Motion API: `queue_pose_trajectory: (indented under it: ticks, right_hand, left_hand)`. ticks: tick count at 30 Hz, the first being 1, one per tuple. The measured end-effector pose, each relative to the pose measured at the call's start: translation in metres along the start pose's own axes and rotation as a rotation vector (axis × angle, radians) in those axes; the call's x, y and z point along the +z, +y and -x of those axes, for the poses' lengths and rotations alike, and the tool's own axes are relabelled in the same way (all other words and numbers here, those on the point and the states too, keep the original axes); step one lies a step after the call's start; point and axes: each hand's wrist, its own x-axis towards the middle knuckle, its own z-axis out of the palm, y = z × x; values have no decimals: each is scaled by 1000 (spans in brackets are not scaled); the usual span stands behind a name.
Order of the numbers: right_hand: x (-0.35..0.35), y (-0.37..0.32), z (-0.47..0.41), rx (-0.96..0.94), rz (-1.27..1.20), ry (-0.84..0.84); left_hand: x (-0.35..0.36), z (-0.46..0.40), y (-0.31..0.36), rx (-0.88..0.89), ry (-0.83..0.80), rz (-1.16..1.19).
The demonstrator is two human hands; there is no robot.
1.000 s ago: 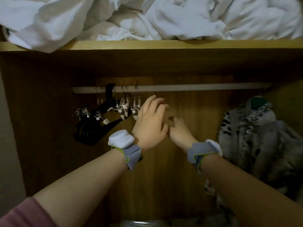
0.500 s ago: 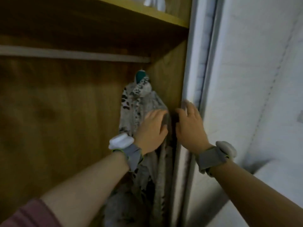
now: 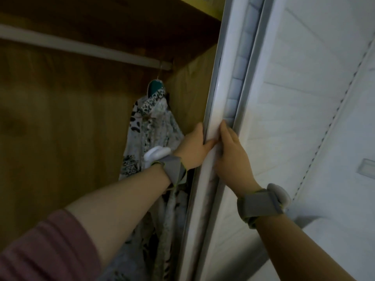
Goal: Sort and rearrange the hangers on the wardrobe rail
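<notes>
A pale wardrobe rail (image 3: 85,47) runs across the top left of the wooden wardrobe. At its right end hangs a teal hanger (image 3: 155,86) carrying a leopard-print garment (image 3: 150,136). Both hands grip the white edge of the sliding wardrobe door (image 3: 215,122). My left hand (image 3: 192,147) holds that edge from the inner side, in front of the garment. My right hand (image 3: 231,157) holds it from the outer side, fingers wrapped over the frame. The other hangers are out of view.
The white panelled door face (image 3: 304,118) fills the right half of the view. The wooden side wall (image 3: 190,86) stands just behind the garment. A yellowish shelf edge (image 3: 207,7) runs above the rail. Both wrists carry grey bands.
The view swung right from the cluster of hangers to the wardrobe's right end. Both hands moved from near the garment onto the door edge and closed on it.
</notes>
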Motion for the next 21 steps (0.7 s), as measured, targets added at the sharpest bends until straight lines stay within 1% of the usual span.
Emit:
queue_pose_trajectory:
  ticks: [3, 5, 7, 8, 10, 12, 13, 14, 17, 18, 21]
  right_hand:
    - [-2, 5, 2, -13, -53, -44]
    - [-3, 2, 8, -29, -36, -122]
    - [-3, -3, 14, -66, 67, -202]
    - [0, -6, 16, -107, 153, -207]
    - [10, -22, 22, -215, 312, -185]
    - [26, -46, 29, -346, 401, -161]
    - [41, -66, 35, -404, 404, -144]
    - [46, -73, 37, -443, 422, -115]
    - [71, -123, 48, -596, 395, -46]
    - [72, -127, 51, -598, 398, -27]
    - [97, -182, 66, -685, 378, 22]
  left_hand:
    - [-3, 4, -2, 40, 13, -19]
    - [-9, 14, -3, 56, 34, 3]
    - [-22, 29, -6, 60, 37, 22]
    - [-31, 38, -10, 65, 36, 31]
    - [-54, 60, -16, 68, 60, 61]
    - [-82, 87, -22, 52, 84, 95]
    - [-103, 107, -27, 39, 94, 95]
    - [-109, 115, -27, 52, 101, 108]
    - [-160, 162, -40, 55, 198, 87]
    - [-165, 167, -40, 61, 201, 86]
    - [-211, 215, -43, 24, 244, 96]
